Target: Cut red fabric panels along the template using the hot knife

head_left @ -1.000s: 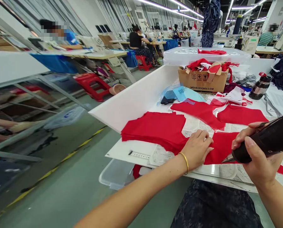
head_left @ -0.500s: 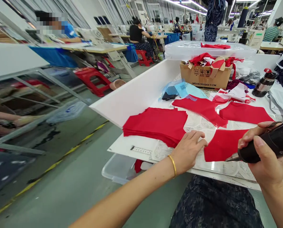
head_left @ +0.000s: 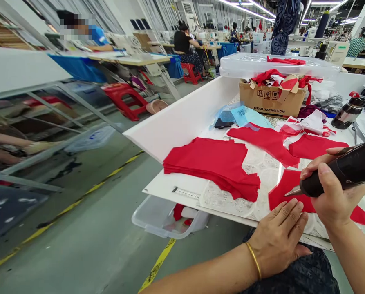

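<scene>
My right hand point(head_left: 331, 192) grips a dark, pen-like hot cutting tool point(head_left: 341, 170); its metal tip rests over a red fabric piece point(head_left: 282, 188) on the white lace-patterned work surface point(head_left: 262, 167). My left hand point(head_left: 278, 239), with a gold bangle at the wrist, lies flat and empty at the table's near edge, its fingertips next to that red piece. A stack of red fabric pieces point(head_left: 214, 161) sits to the left. More red pieces point(head_left: 265, 139) lie further back.
A cardboard box point(head_left: 272, 100) of red and white scraps stands at the back, next to a dark bottle point(head_left: 348, 112) and a clear lidded bin point(head_left: 277, 65). A clear tub point(head_left: 166, 216) sits under the table. Other people sit at sewing tables beyond the aisle.
My left hand has let go of the red stack and pulled back to the table's near edge. The tool in my right hand has stayed over the red piece. The view shifted slightly left.
</scene>
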Tool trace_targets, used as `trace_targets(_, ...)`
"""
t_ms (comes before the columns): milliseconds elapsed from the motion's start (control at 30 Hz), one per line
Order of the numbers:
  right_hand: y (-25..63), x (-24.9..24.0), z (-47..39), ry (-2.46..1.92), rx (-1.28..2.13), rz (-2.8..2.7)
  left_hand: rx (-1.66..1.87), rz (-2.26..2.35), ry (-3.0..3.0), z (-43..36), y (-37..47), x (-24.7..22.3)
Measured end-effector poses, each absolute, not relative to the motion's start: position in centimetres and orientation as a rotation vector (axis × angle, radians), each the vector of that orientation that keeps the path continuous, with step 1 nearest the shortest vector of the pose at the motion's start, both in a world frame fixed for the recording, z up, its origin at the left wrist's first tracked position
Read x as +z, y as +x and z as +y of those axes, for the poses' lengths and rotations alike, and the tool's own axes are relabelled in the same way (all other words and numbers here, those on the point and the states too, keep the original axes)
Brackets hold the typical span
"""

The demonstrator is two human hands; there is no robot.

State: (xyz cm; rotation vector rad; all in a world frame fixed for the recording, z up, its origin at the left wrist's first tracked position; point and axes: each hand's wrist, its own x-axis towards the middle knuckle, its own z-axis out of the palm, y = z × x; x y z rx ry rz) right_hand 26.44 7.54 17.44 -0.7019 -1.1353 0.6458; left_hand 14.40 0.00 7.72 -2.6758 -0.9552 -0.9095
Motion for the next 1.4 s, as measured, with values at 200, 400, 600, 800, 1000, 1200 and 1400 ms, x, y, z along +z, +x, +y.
trace_targets(200,24.3,17.1,7.2,-0.662,0.719,-1.156,-0.961,-0.997,-2.643,-0.1,15.0,6.0)
trace_targets(400,23.1,17.0,7.2,-0.667,0.732,-1.164,-0.923,-0.988,-2.679,-0.3,15.1,6.0)
trace_targets(600,22.9,16.9,7.3,-0.640,0.762,-1.130,-0.974,-1.013,-2.626,-0.2,15.3,6.6)
trace_targets(800,22.8,16.5,7.4,-0.676,0.761,-1.142,-1.063,-1.023,-2.619,-0.4,15.5,6.9)
trace_targets(1000,24.1,16.9,5.7,-0.634,0.807,-1.215,-1.037,-1.039,-2.651,-1.5,16.2,6.6)
trace_targets(1200,25.0,17.0,4.4,-0.660,0.884,-1.275,-1.037,-1.240,-2.619,-2.3,17.4,5.6)
trace_targets(1400,24.4,16.6,4.6,-0.660,0.857,-1.233,-0.966,-1.242,-2.692,-2.2,17.6,5.5)
